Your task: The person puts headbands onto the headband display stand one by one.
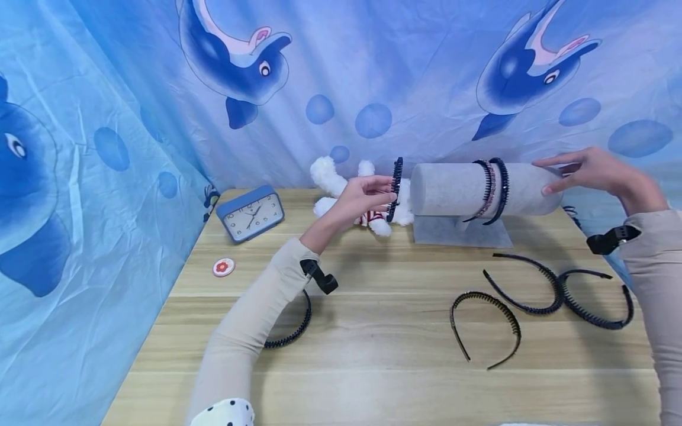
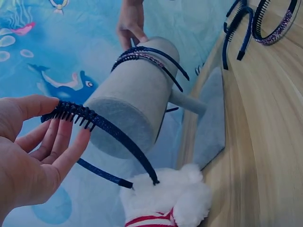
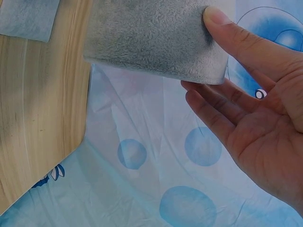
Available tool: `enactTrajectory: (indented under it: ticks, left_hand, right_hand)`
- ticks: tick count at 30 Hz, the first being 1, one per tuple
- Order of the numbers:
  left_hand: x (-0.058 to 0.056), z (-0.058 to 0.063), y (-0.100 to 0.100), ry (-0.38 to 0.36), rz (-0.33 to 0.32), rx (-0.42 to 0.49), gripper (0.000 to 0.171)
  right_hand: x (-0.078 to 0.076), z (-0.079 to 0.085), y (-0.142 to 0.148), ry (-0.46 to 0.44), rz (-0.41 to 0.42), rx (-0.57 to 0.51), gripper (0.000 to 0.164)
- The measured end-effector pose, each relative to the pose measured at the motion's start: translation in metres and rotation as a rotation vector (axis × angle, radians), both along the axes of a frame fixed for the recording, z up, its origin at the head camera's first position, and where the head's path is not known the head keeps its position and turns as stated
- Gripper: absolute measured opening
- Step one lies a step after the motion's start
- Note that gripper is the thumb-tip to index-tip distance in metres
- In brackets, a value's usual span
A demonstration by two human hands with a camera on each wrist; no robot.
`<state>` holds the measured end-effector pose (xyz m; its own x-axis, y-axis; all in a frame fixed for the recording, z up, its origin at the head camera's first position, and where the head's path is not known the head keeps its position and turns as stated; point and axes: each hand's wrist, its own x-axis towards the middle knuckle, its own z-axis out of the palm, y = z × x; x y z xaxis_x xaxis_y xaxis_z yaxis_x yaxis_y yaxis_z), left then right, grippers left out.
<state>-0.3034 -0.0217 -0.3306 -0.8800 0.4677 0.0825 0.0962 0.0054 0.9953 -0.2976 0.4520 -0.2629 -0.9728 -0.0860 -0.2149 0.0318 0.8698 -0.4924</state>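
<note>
The left hand [image 1: 358, 200] pinched a dark headband [image 1: 396, 186], which stood to that hand's right and just left of the grey roll [image 1: 444, 188]; the right hand [image 1: 599, 173] gripped the roll's right end.

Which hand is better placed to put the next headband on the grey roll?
Probably the left hand: it pinches a headband beside the roll's bare end, while the right hand holds the opposite end.

Blue clock [image 1: 251, 214], hour numerals [image 1: 231, 217] around its dial [image 1: 254, 218], 10 and 12 among them
</note>
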Motion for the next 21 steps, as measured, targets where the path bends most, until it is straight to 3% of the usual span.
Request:
enactTrajectory:
  ticks: [9, 21]
  left_hand:
    - [-0.010, -0.011, 0.022, 0.031, -0.022, 0.016, 0.048]
    - [-0.017, -0.019, 0.044, 0.179, 0.012, -0.026, 0.050]
  right_hand:
    - [0.002, 0.003, 0.001, -0.007, 0.009, -0.011, 0.073]
    - [0.003, 0.002, 0.000, -0.006, 0.008, -0.008, 0.074]
